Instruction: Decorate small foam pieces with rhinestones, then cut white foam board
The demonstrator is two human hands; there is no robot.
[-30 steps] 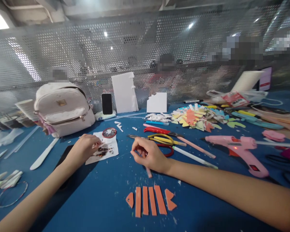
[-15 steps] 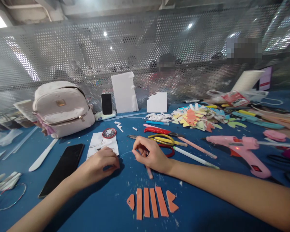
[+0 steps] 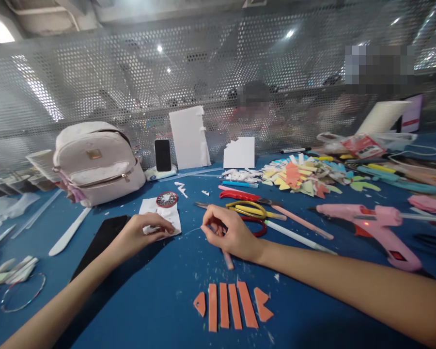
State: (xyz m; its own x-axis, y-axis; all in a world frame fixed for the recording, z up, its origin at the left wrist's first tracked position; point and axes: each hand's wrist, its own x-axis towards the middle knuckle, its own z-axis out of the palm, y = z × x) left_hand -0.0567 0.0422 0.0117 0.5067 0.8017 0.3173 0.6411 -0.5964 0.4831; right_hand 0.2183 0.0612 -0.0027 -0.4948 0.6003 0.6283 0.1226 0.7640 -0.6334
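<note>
Over a white sheet of paper (image 3: pixel 177 224) with small dark bits on it, my left hand (image 3: pixel 143 230) is held low, thumb and fingers apart around part of the paper. My right hand (image 3: pixel 232 232) is closed in a pinch on a thin pale thread (image 3: pixel 192 230), which runs left from the fingertips over the blue table. A round red-rimmed dish (image 3: pixel 166 199) of tiny pieces lies on the paper's far end. Several orange strips and end pieces (image 3: pixel 233 306) lie in a fish shape nearer to me. Scissors with yellow handles (image 3: pixel 252 209) are behind my right hand.
A pink glue gun (image 3: pixel 378 223) with its light on lies at right. A black phone (image 3: pixel 98 245) is beside my left forearm. Behind stand a white backpack (image 3: pixel 98 167) and a pile of coloured scraps (image 3: pixel 305 175). A beaded string (image 3: pixel 23 293) lies at left.
My left hand has moved left and up onto the paper, and its fingers have stretched out. The right hand keeps its pinch on the thread. The whole view has shifted slightly.
</note>
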